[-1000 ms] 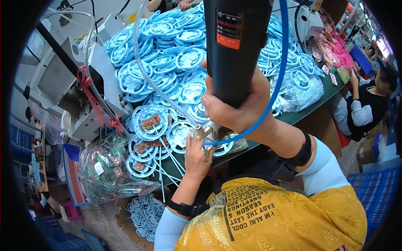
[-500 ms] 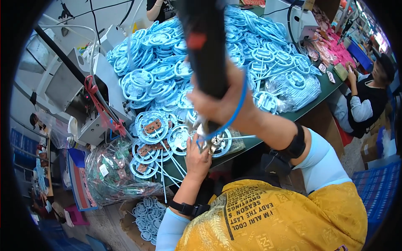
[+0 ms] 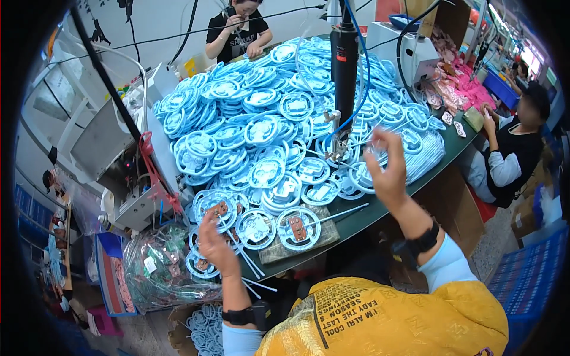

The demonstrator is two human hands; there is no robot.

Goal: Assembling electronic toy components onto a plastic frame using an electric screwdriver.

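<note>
A light-blue round plastic frame (image 3: 310, 238) with a stick lies on a flat grey-green pad at the table's front edge, a brown circuit board (image 3: 297, 226) in its middle. Beside it on the left rests another round frame (image 3: 256, 230), whose centre shows no brown board. My left hand (image 3: 217, 244), fingers apart and curved, hovers at a stack of frames with brown boards; whether a fingertip touches one I cannot tell. To the right, my right hand (image 3: 389, 169) is open and free of the black electric screwdriver (image 3: 344, 65), which hangs upright over the heap.
A large heap of blue frames (image 3: 261, 127) covers the table. White machines (image 3: 155, 133) flank it at left and far right. A clear bag of boards (image 3: 157, 264) sits at the left, above a carton of blue parts (image 3: 208, 326). One person works across the table, another at right.
My right hand has let go of the screwdriver, which has swung up and away. My left hand has left the front frame and moved left to the stack.
</note>
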